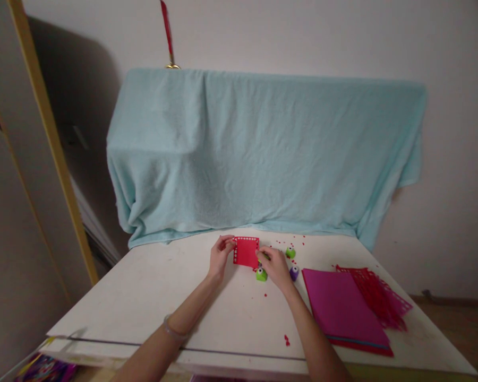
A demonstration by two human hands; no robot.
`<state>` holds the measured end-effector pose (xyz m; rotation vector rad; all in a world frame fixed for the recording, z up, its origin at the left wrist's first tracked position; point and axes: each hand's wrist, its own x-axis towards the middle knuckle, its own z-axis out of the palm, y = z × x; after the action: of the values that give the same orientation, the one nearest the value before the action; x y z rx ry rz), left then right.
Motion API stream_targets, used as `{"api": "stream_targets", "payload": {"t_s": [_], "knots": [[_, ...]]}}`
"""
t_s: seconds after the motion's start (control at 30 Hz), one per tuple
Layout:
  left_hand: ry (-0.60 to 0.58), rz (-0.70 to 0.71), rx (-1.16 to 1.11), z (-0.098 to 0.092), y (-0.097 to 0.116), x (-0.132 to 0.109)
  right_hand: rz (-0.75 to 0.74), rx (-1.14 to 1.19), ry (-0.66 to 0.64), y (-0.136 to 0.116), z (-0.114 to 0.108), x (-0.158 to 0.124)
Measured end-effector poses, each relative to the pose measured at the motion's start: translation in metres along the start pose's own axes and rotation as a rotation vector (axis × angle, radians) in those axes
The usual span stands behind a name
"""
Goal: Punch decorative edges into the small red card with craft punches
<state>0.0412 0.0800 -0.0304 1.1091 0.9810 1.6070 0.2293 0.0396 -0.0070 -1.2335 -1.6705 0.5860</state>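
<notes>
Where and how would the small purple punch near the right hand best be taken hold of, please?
The purple punch is probably best pinched by its sides from above: it is small and sits low on the table, with the right hand to its left and the magenta sheet close on its right.

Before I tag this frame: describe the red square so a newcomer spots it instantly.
Find the white table in front of the pale blue cloth. Near the table's far edge, the red square is between the left hand and the right hand. Unlike the red pile to the right, it is one square, plain in the middle, holes along its top and left edges.
</notes>
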Motion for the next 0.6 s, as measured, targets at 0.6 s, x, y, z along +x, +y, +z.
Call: {"api": "stream_targets", "payload": {"t_s": [0.6], "knots": [[-0.005,0.030,-0.019,-0.0005,-0.0059,0.0016,-0.036,-0.037,-0.009,0.0023,0.0009,0.0008]]}}
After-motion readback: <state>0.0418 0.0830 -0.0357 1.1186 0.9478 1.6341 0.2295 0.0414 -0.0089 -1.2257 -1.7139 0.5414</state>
